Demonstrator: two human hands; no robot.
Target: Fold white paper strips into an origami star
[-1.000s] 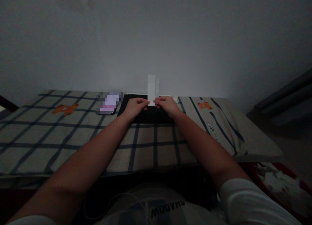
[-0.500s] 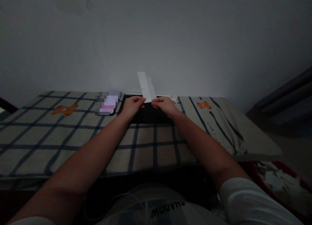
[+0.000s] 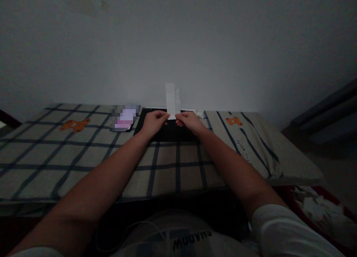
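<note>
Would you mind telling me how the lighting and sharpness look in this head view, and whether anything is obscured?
Head view: dim and grainy overall, corners darker; the white paper strip pinched by the left hand and right hand is the brightest thing; the checked cloth reads clearly, though its straight lines bow from wide-angle distortion; a pixelated patch hides something beside the black mat.

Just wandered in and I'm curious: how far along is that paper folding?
Done so far: the white paper strip already looks folded lengthwise, with a second layer showing beside it. In hand: the left hand and right hand pinch its lower end, holding it upright over the black mat. No finished shape shows yet.
</note>
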